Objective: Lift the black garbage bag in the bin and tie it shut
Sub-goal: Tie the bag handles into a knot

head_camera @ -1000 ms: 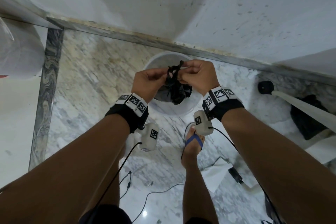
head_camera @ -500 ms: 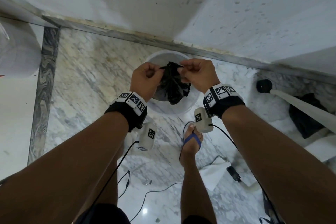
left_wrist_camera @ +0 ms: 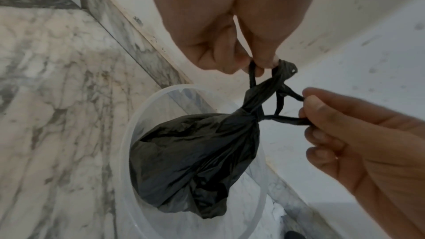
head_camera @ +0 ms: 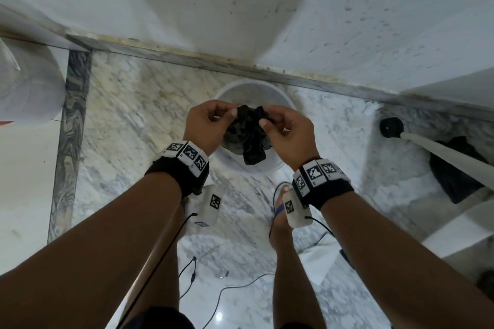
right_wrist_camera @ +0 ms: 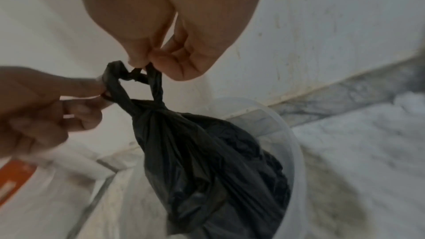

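The black garbage bag [head_camera: 250, 141] hangs above the white translucent bin [head_camera: 267, 168], its bottom still inside the rim. Its neck is twisted and crossed into a knot [left_wrist_camera: 250, 114], seen from the other side in the right wrist view [right_wrist_camera: 151, 106]. My left hand [head_camera: 232, 115] pinches one twisted end of the bag between thumb and fingers [left_wrist_camera: 260, 64]. My right hand [head_camera: 263, 121] pinches the other thin strands [left_wrist_camera: 303, 112]. In the right wrist view the right hand [right_wrist_camera: 147, 64] holds the bag [right_wrist_camera: 207, 161] from above, and the left hand [right_wrist_camera: 103, 92] comes in from the left.
The bin stands on a marble floor against a white wall with a grey skirting [head_camera: 187, 56]. A white pole with a black tip [head_camera: 390, 127] and a dark cloth [head_camera: 454, 173] lie at the right. Cables [head_camera: 192, 270], paper [head_camera: 318, 262] and my sandalled foot [head_camera: 280, 211] are below.
My hands have drawn slightly apart, each still holding an end of the bag. The upright tails seen a second ago now lie bunched between the hands.
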